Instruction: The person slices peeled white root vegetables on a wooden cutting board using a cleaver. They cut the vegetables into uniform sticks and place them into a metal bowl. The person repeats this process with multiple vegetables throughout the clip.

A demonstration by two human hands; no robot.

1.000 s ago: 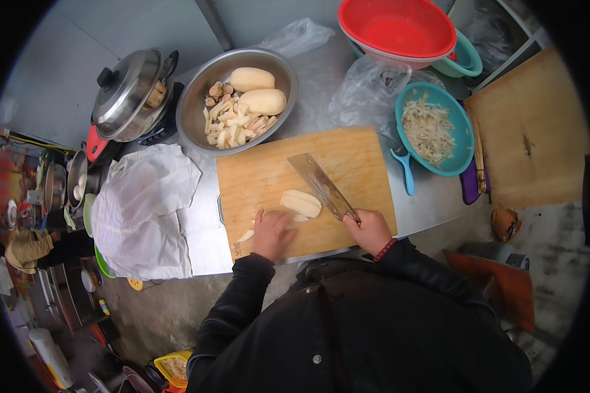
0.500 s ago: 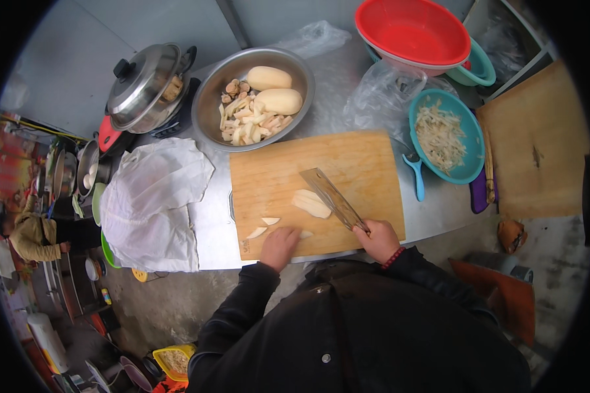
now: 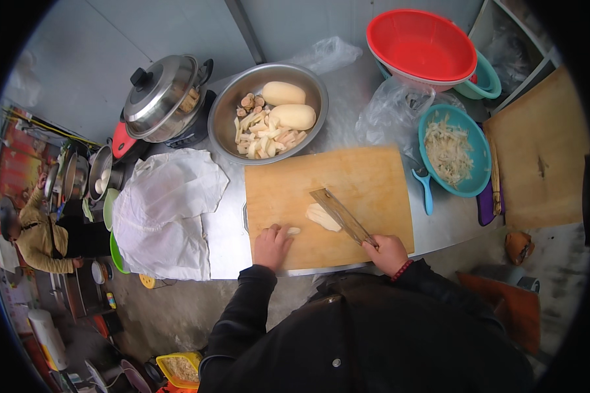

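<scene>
My right hand (image 3: 388,255) is wrapped around the handle of a cleaver (image 3: 341,214) over the wooden cutting board (image 3: 380,177). Its blade slants up to the left, beside a pale, peeled piece of what looks like lotus root (image 3: 322,217). On the board's near left part, my left hand (image 3: 273,249) presses down with bent, closed fingers. Whatever lies under them is hidden. One small pale slice (image 3: 294,231) touches or nearly touches its fingertips.
Behind the board, a steel bowl (image 3: 320,141) holds two whole peeled roots and cut pieces. To the right are a blue peeler (image 3: 425,190) and a teal basin (image 3: 480,180) with pale shreds. White cloth (image 3: 170,209) lies left. A lidded pot (image 3: 160,98) and red basin (image 3: 426,49) stand behind.
My left hand has moved left on the board, over where two small slices lay. The cleaver stays in my right hand beside the larger piece. The whole view has shifted slightly.
</scene>
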